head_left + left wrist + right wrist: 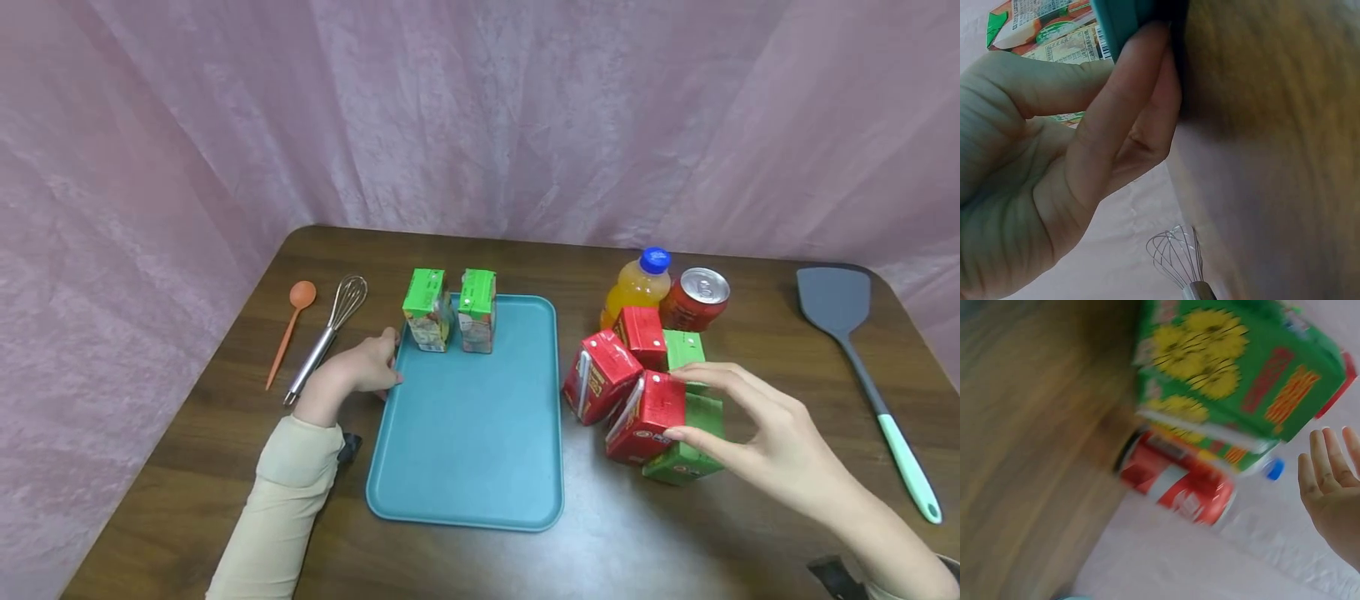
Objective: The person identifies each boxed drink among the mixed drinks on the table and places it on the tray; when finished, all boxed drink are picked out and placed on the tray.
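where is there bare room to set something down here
Free: most of the tray, on the near side of the two cartons at its far end; also the tabletop between the can and the spatula. Crowded: right of the tray, where red cartons, green cartons, the bottle and can cluster by the right hand.
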`<state>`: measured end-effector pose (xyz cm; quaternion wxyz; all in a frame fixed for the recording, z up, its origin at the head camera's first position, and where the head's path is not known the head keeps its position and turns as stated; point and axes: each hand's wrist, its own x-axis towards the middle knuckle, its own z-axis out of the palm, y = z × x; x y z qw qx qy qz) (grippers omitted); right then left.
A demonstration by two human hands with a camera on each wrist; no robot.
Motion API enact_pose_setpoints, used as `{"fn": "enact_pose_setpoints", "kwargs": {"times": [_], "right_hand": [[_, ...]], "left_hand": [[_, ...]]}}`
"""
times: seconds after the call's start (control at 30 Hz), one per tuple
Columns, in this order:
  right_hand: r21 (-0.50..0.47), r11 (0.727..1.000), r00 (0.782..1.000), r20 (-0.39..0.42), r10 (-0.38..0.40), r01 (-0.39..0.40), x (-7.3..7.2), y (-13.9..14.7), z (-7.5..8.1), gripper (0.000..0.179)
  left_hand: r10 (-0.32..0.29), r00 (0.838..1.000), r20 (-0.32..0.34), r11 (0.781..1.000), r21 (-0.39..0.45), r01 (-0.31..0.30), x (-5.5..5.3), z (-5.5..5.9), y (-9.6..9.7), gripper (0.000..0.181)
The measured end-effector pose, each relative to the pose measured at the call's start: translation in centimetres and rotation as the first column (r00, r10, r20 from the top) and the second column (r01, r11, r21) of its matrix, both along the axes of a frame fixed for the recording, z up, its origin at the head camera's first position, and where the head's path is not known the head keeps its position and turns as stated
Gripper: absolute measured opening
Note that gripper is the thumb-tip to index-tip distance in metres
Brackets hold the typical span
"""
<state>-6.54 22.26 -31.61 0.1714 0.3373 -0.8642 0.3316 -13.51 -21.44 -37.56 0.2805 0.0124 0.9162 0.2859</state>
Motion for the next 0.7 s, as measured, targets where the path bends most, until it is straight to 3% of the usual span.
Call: {"fn": "enact_pose_setpoints", "kwargs": {"times": [0.2,0.43,0.7], "right_hand": [[0.044,0.995,0.989,0.115,-0.095,0.091,0.3,3.1,-1.4,0.077],[0.135,0.988,0.974,0.201,-0.101,0.075,0.7,3.7,-2.6,0.082],[0.220,0.971,0.973,0.191,-0.132,0.089,0.9,3.0,-2.8,0.092]], "left_hand": [[-0.011,1.000,-0.009,1.000,-0.005,0.010,0.0,-0.1,0.0,0.064],[-0.014,1.000,-0.010,1.000,-0.002,0.014,-0.1,-0.1,0.3,0.063],[-0.011,1.000,-0.019,1.000,-0.018,0.011,0.0,-0.1,0.0,0.065]]}}
